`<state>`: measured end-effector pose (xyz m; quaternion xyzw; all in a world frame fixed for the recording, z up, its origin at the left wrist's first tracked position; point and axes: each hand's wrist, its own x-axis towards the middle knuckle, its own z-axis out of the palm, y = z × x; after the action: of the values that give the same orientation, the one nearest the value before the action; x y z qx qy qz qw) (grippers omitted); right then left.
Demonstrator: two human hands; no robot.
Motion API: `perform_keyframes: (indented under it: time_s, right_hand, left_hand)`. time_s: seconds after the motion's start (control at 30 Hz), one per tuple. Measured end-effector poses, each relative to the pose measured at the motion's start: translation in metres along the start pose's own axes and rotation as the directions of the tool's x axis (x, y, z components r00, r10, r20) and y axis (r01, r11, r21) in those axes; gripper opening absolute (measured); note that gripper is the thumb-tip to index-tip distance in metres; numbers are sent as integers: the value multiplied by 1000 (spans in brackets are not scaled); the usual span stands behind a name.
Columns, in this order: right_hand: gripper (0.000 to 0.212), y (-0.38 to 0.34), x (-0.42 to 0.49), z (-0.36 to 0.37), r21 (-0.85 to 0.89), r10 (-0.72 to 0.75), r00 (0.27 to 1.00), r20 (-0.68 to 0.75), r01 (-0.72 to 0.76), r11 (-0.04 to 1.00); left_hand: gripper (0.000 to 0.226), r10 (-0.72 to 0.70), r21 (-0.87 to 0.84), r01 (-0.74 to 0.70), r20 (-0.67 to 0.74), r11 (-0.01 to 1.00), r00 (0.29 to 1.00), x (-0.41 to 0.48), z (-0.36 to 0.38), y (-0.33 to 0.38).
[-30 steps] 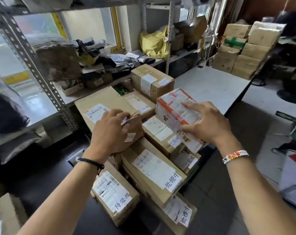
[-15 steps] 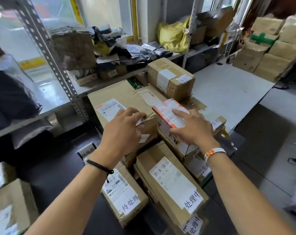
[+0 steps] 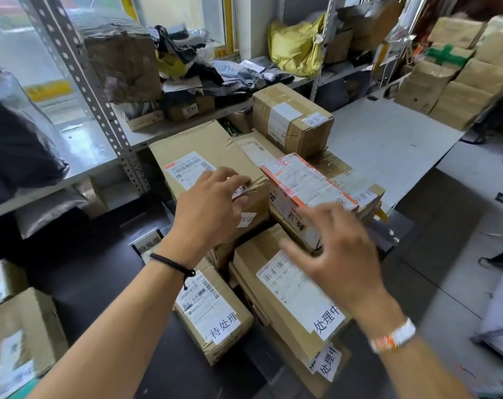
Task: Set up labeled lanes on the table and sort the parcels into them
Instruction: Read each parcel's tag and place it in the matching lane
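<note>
Parcels point(image 3: 296, 298) crowd the table point(image 3: 94, 283); the orange-striped parcel point(image 3: 305, 182) lies at two o'clock of our left hand point(image 3: 210, 208), which grips the big carton point(image 3: 198, 145) at its corner. Our right hand point(image 3: 339, 249) hovers, blurred, fingers spread.

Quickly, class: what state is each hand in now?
Left hand: on the big box; grip cannot be told.
Right hand: open, blurred, holding nothing.

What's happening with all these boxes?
A person is sorting parcels piled on a table. The left hand rests on a large cardboard box, fingertips at a small white label. The right hand, open and blurred, hovers by a white-and-orange parcel, holding nothing. A nearer box bears a printed Chinese label.
</note>
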<state>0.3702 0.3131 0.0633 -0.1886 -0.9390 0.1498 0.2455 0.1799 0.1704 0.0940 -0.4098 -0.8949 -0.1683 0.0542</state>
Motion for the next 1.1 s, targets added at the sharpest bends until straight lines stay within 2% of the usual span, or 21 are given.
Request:
perform_keyframes:
  time_s: [0.07,0.13,0.27,0.4,0.57,0.73,1.03,1.1]
  right_hand:
    - [74,-15,-36,21,-119,-16,980,200,41,992]
    - [85,-19,-58,42,-233,60,932,357,27,972]
    - [82,-15,-66,54,-285,111,899,423,15,958]
    - [75,-11,-68,53,-237,111,900,421,-9,971]
    - [65,-11,-64,53,-145,83,966,245,-49,988]
    - [67,-18,-60,68,-201,86,932,351,-14,980]
    - [74,-17,-56,65,-166,97,934,345,-41,985]
    - [74,-19,-55,59,-136,97,948,302,-58,989]
  left_hand:
    - [42,2,-11,-2,-1,1000,1000,-1,1,1]
    - [42,0,-26,0,4,1000,1000,-2,1,1]
    - [43,11,-39,-10,5,999,1000,-1,0,-2]
    - [42,21,-39,-21,3,999,1000,0,1,-4]
    - [42,30,-51,-29,8,998,1000,0,-1,-4]
    - [41,28,-60,-27,14,998,999,1,-3,-4]
    - [43,41,-39,-40,32,998,999,1,-7,-4]
    - [43,52,-55,-50,40,997,998,2,-9,-5]
